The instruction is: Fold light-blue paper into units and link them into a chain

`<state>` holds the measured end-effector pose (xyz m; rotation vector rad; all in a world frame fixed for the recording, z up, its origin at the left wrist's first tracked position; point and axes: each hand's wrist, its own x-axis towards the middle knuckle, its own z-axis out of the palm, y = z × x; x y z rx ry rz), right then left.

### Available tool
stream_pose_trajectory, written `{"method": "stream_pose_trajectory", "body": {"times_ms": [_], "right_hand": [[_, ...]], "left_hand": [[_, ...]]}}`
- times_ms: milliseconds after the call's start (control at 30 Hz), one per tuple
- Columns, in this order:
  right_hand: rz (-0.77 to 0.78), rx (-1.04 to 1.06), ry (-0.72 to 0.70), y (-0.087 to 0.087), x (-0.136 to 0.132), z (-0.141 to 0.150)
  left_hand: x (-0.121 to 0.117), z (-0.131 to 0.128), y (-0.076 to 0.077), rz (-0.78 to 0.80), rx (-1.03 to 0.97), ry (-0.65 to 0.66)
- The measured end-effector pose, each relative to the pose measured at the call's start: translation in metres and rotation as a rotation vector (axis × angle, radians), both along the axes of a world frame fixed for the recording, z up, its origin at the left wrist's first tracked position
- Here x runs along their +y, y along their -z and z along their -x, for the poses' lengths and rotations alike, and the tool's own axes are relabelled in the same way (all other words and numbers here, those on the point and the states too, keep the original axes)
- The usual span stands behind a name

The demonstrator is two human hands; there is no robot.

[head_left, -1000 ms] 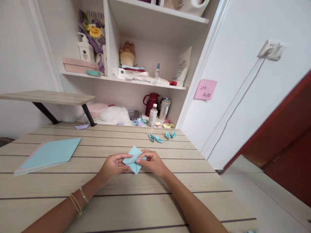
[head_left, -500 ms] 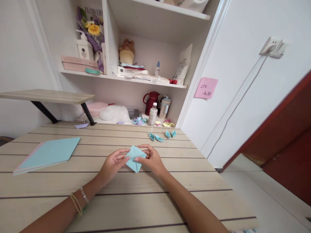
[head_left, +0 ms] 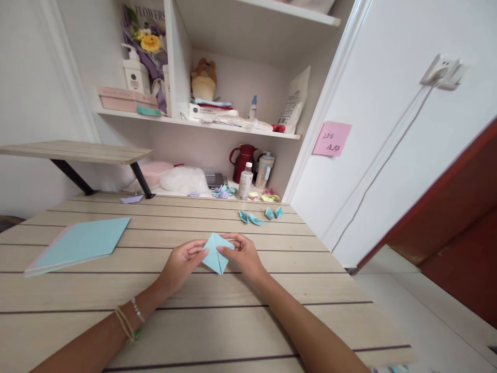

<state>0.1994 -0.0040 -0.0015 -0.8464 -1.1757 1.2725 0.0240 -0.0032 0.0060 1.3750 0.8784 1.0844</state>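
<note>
A folded light-blue paper piece (head_left: pixel 215 255), diamond-shaped with a centre crease, is held just above the wooden table (head_left: pixel 194 321). My left hand (head_left: pixel 181 263) pinches its left edge with thumb and fingers. My right hand (head_left: pixel 241 255) grips its right edge, thumb on top. Both hands sit near the table's middle.
A stack of blue and pink paper sheets (head_left: pixel 77 243) lies at the left. Several small folded blue pieces (head_left: pixel 259 216) lie further back. Shelves behind hold a red jug (head_left: pixel 243 162), a bottle (head_left: pixel 245 182) and other clutter. A low wooden riser (head_left: pixel 77 153) stands at back left.
The paper flap that stuck out to the left has been folded in, leaving a compact diamond. Both hands shifted slightly closer together on it.
</note>
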Motion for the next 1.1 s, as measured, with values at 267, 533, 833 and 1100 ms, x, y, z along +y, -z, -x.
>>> {"method": "stream_pose_trajectory", "body": {"times_ms": [267, 533, 833, 1100], "right_hand": [[0.008, 0.013, 0.028, 0.0, -0.003, 0.002], [-0.03, -0.044, -0.016, 0.003, -0.005, 0.007], [0.015, -0.062, -0.029, 0.002, -0.001, 0.002], [0.112, 0.018, -0.125, -0.012, -0.001, -0.009]], "left_hand": [[-0.002, -0.002, -0.001, -0.007, 0.027, -0.039], [-0.002, -0.003, 0.004, 0.019, 0.066, -0.023], [-0.001, -0.002, -0.001, 0.112, 0.014, 0.01], [0.004, 0.004, -0.002, 0.198, 0.001, 0.073]]}}
